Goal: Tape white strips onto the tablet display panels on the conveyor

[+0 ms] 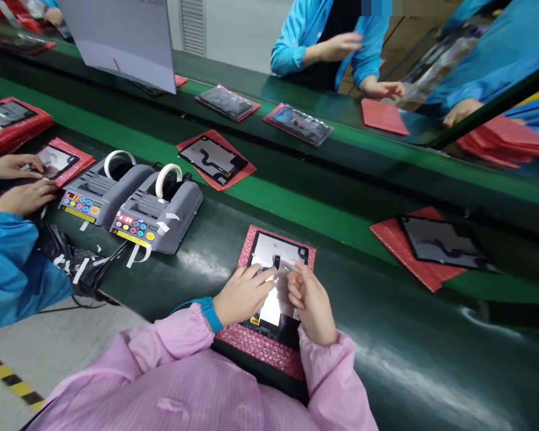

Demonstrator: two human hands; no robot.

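Note:
A flat tablet screen panel (269, 312), silvery with a black border, lies on a pink bubble-wrap sheet (269, 353) in front of me at the table edge. My left hand (245, 293), with a blue band at the wrist, rests over the panel's left side, fingers stretched toward a small black part (276, 261) near its middle. Above the right side, my right hand (312, 299) is closed, thumb and index finger together. Whether a thin pale strip sits in that pinch is too small to tell.
Two grey tape dispensers (179, 218) with white rolls stand at left, beside a co-worker's hands (24, 185). Beyond the table runs a green conveyor (318, 224) with panels on red wrap (213, 158). Another panel (444, 239) lies right. Co-workers in blue sit opposite.

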